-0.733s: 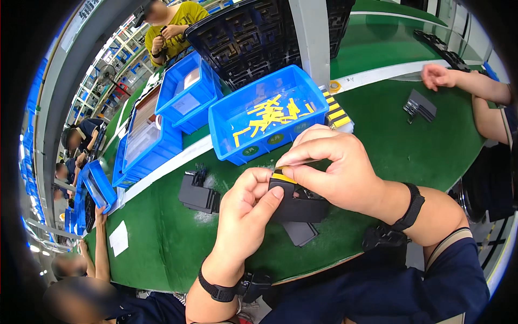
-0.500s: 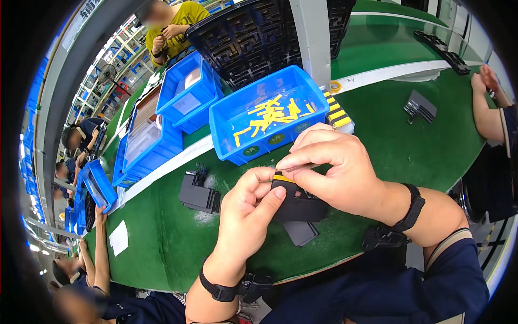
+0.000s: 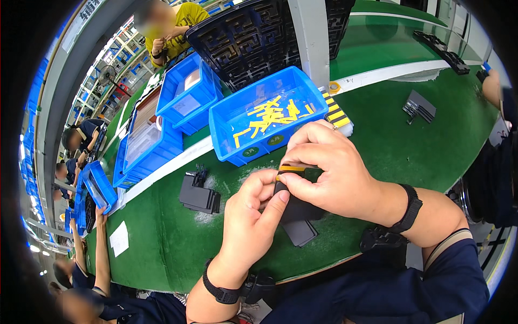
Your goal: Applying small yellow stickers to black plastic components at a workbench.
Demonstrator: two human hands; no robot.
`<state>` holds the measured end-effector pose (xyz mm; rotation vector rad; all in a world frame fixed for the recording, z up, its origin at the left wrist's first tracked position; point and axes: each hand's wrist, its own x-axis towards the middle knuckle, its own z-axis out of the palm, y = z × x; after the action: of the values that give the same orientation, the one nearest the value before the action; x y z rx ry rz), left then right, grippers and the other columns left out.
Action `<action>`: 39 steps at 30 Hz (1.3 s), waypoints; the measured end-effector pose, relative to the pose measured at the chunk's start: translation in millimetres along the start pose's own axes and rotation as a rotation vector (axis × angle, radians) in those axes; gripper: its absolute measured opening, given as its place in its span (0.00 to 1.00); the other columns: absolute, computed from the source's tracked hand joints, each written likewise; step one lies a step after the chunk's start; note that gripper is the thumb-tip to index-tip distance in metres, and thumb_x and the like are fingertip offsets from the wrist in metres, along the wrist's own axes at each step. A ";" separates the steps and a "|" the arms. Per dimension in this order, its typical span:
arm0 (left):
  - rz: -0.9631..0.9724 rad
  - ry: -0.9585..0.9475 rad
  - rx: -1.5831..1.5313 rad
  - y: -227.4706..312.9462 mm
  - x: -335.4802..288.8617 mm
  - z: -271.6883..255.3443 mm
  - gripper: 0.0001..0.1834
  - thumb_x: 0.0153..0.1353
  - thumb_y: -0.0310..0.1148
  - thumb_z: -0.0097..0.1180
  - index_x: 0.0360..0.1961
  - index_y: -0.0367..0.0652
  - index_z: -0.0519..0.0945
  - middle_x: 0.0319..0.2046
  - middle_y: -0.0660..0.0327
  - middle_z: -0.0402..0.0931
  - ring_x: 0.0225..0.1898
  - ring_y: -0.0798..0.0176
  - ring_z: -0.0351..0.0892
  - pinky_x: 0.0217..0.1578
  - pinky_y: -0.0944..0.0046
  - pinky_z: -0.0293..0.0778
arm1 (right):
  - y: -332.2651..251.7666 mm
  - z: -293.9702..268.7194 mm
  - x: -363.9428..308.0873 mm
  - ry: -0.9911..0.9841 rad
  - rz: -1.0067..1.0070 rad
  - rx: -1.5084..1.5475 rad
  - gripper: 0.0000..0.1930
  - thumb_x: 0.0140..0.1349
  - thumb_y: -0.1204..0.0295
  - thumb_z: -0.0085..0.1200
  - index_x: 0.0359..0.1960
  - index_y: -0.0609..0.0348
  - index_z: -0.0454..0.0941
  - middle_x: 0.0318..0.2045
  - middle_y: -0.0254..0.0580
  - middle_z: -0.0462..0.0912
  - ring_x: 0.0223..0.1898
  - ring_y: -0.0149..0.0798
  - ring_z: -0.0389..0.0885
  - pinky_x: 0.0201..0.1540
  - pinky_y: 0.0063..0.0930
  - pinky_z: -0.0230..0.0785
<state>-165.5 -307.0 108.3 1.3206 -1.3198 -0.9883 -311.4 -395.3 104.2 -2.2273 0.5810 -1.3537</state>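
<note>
My left hand (image 3: 249, 218) is closed around a flat black plastic piece (image 3: 297, 209), its thumb pressed near the upper end. On that end is a narrow yellow strip, partly covered by fingertips. Reaching in from the right, my right hand (image 3: 340, 167) pinches a thin yellow-and-dark strip (image 3: 293, 168) between thumb and forefinger, right at the piece's upper end. Fingers hide where the two meet. Beneath the hands, thin dark flat pieces (image 3: 300, 234) lie on the green tabletop (image 3: 156, 237).
A blue bin (image 3: 237, 154) holding loose yellow strips stands beyond my hands. Stacks of black parts lie left (image 3: 198, 193) and far right (image 3: 421, 107). More blue bins (image 3: 181, 97), a black tray (image 3: 248, 43) and a grey post (image 3: 312, 38) stand behind. Co-workers sit at both sides.
My right hand has shifted slightly left and turned, so the strip in its pinch now shows yellow. The hands at the far right have drawn back toward the picture's edge.
</note>
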 end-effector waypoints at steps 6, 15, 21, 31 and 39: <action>0.019 0.123 -0.046 0.1 0.2 2.0 0.11 0.59 0.22 0.50 0.44 0.32 0.70 0.34 0.58 0.80 0.35 0.74 0.76 0.35 0.75 0.71 | 1.6 -6.2 2.4 -0.092 -0.062 -0.102 0.09 0.38 0.78 0.61 0.24 0.61 0.76 0.32 0.37 0.75 0.38 0.42 0.73 0.44 0.36 0.65; -0.061 0.030 -0.218 -0.2 2.8 1.7 0.12 0.61 0.21 0.48 0.46 0.34 0.68 0.37 0.58 0.78 0.37 0.73 0.75 0.39 0.74 0.71 | -5.6 -15.2 4.7 -0.066 -0.295 -0.283 0.11 0.36 0.79 0.61 0.24 0.55 0.76 0.33 0.35 0.76 0.44 0.42 0.74 0.55 0.46 0.61; 0.037 0.003 -0.344 -2.7 3.9 -3.5 0.10 0.62 0.21 0.46 0.45 0.35 0.67 0.38 0.56 0.78 0.41 0.69 0.76 0.44 0.71 0.70 | -12.5 -16.2 6.3 -0.050 -0.260 -0.070 0.10 0.39 0.79 0.61 0.25 0.53 0.76 0.33 0.32 0.80 0.46 0.42 0.76 0.58 0.49 0.57; 0.176 0.131 0.188 -0.7 -1.3 2.5 0.18 0.58 0.21 0.52 0.50 0.36 0.66 0.35 0.56 0.79 0.38 0.68 0.78 0.39 0.72 0.70 | -4.2 -10.9 4.4 -0.105 -0.155 0.027 0.09 0.42 0.78 0.62 0.27 0.53 0.77 0.31 0.31 0.79 0.45 0.42 0.75 0.59 0.50 0.54; 0.136 0.105 -0.047 1.7 1.4 4.4 0.17 0.59 0.20 0.49 0.51 0.34 0.67 0.37 0.56 0.79 0.40 0.68 0.77 0.43 0.70 0.71 | -9.5 -11.6 8.9 0.037 -0.274 0.032 0.08 0.43 0.81 0.60 0.26 0.56 0.77 0.28 0.34 0.79 0.41 0.41 0.76 0.52 0.40 0.63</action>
<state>-170.1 -308.6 109.3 1.2145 -1.2809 -0.8408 -316.9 -394.8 120.7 -2.3239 0.2701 -1.5269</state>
